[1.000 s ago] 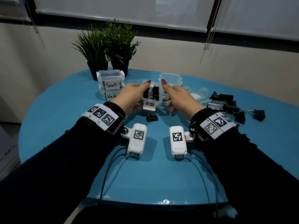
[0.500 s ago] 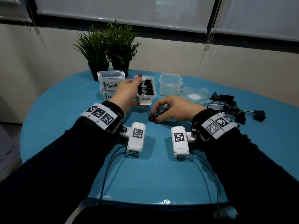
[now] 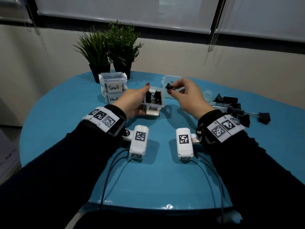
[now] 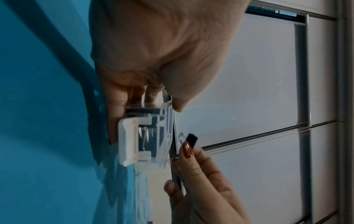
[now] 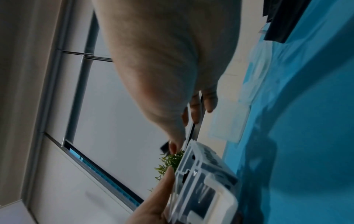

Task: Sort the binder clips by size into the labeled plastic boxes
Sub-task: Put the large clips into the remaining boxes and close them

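My left hand [image 3: 132, 101] grips an open clear plastic box [image 3: 154, 104] full of black binder clips, lifted a little above the blue table [image 3: 148, 176]; the same box [image 4: 151, 136] shows in the left wrist view and the box [image 5: 205, 178] in the right wrist view. My right hand [image 3: 184, 93] pinches a small black binder clip [image 3: 170, 87] between thumb and fingers, above and just right of the box's rim. That clip [image 4: 192, 140] appears beside the box's top edge, and the clip [image 5: 165, 147] peeks out beside the thumb.
Two closed boxes labelled "Small" [image 3: 113, 82] and "Medi…" [image 3: 112, 98] are stacked at the back left before two potted plants [image 3: 112, 50]. An empty clear box [image 3: 165, 86] stands behind my right hand. Several larger black clips [image 3: 237, 109] and a loose lid [image 3: 208, 95] lie at right.
My right hand picked the small clip off the table and raised it toward the box's rim. My left hand brought the box slightly back toward me.
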Action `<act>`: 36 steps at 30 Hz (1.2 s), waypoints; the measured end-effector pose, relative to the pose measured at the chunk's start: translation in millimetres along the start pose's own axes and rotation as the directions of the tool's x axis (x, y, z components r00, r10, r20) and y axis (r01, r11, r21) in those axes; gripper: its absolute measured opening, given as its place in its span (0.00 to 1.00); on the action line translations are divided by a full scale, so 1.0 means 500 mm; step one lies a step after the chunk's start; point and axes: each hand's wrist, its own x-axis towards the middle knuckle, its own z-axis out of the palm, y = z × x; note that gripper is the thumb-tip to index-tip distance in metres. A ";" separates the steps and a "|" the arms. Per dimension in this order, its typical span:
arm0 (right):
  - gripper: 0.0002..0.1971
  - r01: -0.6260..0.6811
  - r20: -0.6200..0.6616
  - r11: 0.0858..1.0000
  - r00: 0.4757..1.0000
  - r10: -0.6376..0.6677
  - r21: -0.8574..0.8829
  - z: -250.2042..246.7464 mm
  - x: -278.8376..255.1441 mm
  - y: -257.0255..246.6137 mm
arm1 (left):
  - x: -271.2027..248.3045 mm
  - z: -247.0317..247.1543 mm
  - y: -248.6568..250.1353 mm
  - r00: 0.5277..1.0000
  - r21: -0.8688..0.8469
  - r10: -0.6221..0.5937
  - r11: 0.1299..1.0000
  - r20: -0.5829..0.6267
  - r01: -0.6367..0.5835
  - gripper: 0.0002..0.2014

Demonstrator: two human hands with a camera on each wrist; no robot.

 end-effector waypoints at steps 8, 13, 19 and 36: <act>0.09 0.200 0.248 0.970 0.955 -0.162 -0.139 0.004 -0.017 -0.015 | 0.000 0.012 -0.010 0.997 0.019 0.003 1.000 0.080 -0.004 0.20; 0.09 0.205 0.256 0.964 0.954 -0.159 -0.167 0.002 -0.015 -0.013 | -0.001 0.015 -0.015 0.993 0.047 -0.001 0.999 0.120 -0.005 0.15; 0.03 0.051 0.185 0.998 0.981 -0.057 0.037 0.005 -0.015 -0.017 | -0.002 0.016 -0.016 0.993 0.013 -0.001 1.000 0.117 -0.001 0.06; 0.22 -0.518 0.400 0.707 0.848 0.349 0.482 0.027 -0.023 -0.004 | -0.005 0.020 -0.015 0.996 0.053 0.003 0.999 0.084 -0.008 0.05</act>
